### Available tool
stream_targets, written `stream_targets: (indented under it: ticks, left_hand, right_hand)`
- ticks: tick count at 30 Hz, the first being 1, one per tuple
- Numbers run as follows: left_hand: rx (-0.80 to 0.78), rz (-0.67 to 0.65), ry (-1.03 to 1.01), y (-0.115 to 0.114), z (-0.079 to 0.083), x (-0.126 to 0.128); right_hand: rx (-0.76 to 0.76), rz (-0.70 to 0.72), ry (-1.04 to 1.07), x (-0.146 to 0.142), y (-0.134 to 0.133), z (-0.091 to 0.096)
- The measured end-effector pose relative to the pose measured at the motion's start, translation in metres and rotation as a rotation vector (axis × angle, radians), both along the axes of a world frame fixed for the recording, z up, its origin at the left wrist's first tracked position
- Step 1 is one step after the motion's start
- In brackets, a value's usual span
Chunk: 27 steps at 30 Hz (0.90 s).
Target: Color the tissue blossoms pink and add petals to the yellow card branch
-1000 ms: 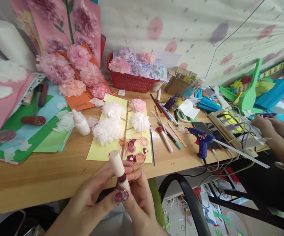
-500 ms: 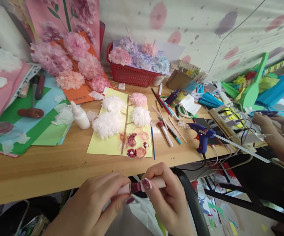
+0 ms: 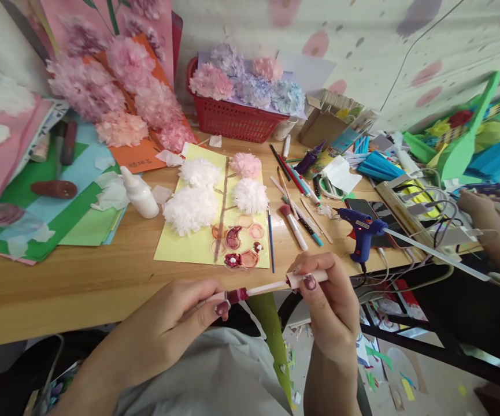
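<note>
My left hand (image 3: 167,323) pinches a lip gloss tube (image 3: 236,295) with a dark red neck, held level above my lap at the table's front edge. In my right hand (image 3: 330,300) is the pale pink lip gloss cap (image 3: 319,276), its fingers closed around it. A thin whitish wand (image 3: 265,288) runs from the cap to the tube's mouth; whether its tip is still inside I cannot tell. Just beyond the hands, a clear tray (image 3: 250,260) with red and peach stains lies on yellow paper (image 3: 167,248), which bears white and pink tissue flowers (image 3: 191,211) and a brown stem.
A blue glue gun (image 3: 362,231) with a long glue stick rests at the right, near a power strip and cables. Brushes and pens (image 3: 293,225) lie mid-table. A white glue bottle (image 3: 139,196) stands left. Another person's hands (image 3: 484,211) are at the far right.
My right hand has moved right and up, drawing the cap away from the tube and baring the wand. My left hand keeps the tube. The view has shifted slightly.
</note>
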<state>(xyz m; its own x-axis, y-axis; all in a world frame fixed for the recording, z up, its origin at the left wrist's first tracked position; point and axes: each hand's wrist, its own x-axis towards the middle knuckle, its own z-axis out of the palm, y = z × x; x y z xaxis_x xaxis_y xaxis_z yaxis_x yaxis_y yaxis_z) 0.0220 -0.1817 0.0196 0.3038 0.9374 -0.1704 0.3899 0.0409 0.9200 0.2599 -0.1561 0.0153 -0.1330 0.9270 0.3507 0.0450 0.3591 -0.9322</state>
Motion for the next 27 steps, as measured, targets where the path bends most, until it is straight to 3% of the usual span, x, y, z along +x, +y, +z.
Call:
stream_targets:
  ticks: [4, 11, 15, 19, 23, 27]
  left_hand:
    - [0.039, 0.179, 0.041, -0.001, -0.011, -0.003]
    - [0.241, 0.489, 0.456, 0.027, -0.033, 0.008]
    - [0.272, 0.504, 0.655, 0.039, -0.035, 0.023]
    - [0.266, 0.511, 0.689, 0.044, -0.033, 0.030]
    - [0.295, 0.516, 0.662, 0.047, -0.035, 0.030]
    - [0.428, 0.521, 0.580, 0.043, -0.040, 0.024]
  right_hand:
    - [0.088, -0.126, 0.119, 0.007, 0.009, 0.001]
    - [-0.076, -0.190, 0.050, 0.004, 0.020, -0.006]
    - [-0.047, -0.184, -0.080, -0.001, 0.037, -0.013]
    - [-0.107, -0.109, -0.140, -0.005, 0.055, -0.015]
    - [-0.205, -0.085, -0.060, -0.010, 0.062, -0.015]
    - [-0.268, -0.042, 0.090, -0.014, 0.061, -0.015]
